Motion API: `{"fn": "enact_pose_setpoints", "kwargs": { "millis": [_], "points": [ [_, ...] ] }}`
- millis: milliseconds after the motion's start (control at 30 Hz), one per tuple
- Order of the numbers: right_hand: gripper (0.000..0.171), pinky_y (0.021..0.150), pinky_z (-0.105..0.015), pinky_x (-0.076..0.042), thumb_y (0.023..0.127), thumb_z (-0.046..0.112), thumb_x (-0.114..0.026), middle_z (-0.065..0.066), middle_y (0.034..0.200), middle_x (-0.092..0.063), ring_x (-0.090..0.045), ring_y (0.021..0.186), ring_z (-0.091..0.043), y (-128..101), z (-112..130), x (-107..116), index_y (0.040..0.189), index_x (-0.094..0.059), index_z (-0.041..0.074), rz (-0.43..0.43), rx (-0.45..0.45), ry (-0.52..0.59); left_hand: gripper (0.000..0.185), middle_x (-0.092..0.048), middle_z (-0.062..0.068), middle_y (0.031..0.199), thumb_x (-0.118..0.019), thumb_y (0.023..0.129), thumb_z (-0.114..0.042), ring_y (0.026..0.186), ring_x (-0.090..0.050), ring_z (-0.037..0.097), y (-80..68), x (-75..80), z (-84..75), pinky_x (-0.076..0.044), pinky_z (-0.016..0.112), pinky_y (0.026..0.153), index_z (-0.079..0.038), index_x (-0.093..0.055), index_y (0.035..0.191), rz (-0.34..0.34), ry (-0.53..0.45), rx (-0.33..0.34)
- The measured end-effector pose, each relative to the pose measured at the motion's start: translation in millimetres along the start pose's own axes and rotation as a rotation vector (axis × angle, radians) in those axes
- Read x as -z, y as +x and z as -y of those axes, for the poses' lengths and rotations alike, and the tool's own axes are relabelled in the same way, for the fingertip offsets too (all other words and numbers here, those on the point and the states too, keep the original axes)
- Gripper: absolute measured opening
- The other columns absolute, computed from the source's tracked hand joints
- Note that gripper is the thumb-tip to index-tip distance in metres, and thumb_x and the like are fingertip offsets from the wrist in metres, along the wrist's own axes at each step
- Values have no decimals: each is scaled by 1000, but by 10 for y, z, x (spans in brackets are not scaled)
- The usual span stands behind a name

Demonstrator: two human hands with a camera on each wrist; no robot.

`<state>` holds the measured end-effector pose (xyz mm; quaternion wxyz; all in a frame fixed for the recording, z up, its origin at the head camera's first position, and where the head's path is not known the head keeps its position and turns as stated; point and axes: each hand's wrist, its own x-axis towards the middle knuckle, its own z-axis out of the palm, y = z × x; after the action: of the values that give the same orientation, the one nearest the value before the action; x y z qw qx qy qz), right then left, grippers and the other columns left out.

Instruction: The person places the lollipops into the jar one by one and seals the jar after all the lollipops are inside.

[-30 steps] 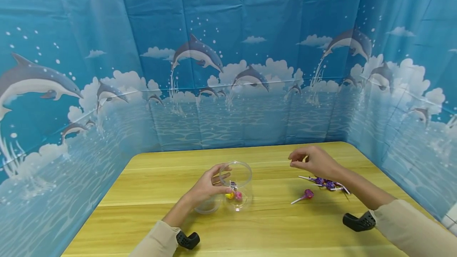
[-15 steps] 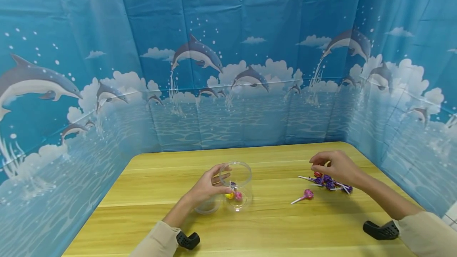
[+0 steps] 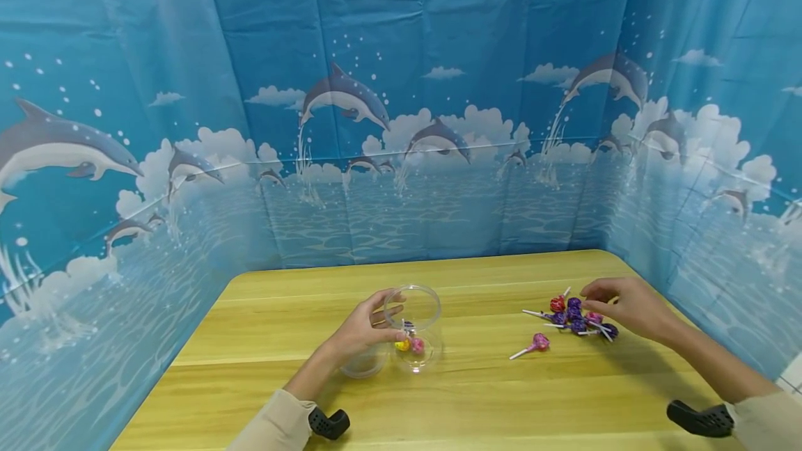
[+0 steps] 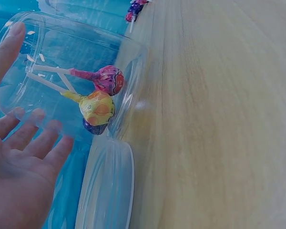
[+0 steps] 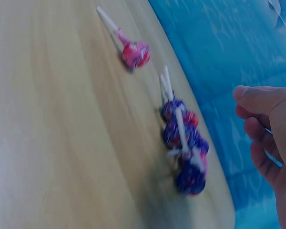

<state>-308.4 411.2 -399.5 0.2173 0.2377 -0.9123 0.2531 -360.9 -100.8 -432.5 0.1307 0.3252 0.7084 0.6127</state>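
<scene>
Behind the fingers hangs a big blue curtain (image 3: 401,124) with dolphins and clouds on it. Under the fingers lies a long wooden counter (image 3: 476,395), yellow and smooth.

Both arms wear light sleeves. The left hand (image 3: 360,333) rests against a clear round jar (image 3: 416,329). Its fingers (image 4: 35,131) are spread and curl gently round the side of the jar, touching the wall. The thumb lies along the near side. Just below these fingers, a clear lid (image 4: 107,188) lies flat on the counter, touching the jar's bottom.

The right hand (image 3: 629,305) is off to the other side, well apart from the jar. Its fingers (image 5: 257,109) are bent in a loose curl and close together, right over a little pile of lollipops (image 3: 576,317). It is hard to tell if the fingertips touch the pile or pinch a stick. The pile is purple and red, with white sticks poking out.

One pink lollipop (image 3: 532,345) lies alone on the counter, a bit nearer than the pile and away from the right fingers.

Inside the jar, just past the left fingers, sit a pink lollipop, a yellow lollipop (image 4: 97,107) and a dark purple one under them.
</scene>
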Motion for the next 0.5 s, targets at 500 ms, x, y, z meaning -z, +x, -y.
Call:
{"fn": "enact_pose_setpoints", "kwargs": {
  "millis": [500],
  "points": [
    [8, 60, -27, -53, 88, 10, -82, 17, 81, -70, -62, 72, 1, -437, -298, -74, 96, -79, 9, 27, -124, -8, 76, -40, 19, 157, -77, 96, -9, 147, -35, 43, 5, -7, 9, -42, 45, 113, -10, -36, 160, -8, -10, -1]
  ]
}}
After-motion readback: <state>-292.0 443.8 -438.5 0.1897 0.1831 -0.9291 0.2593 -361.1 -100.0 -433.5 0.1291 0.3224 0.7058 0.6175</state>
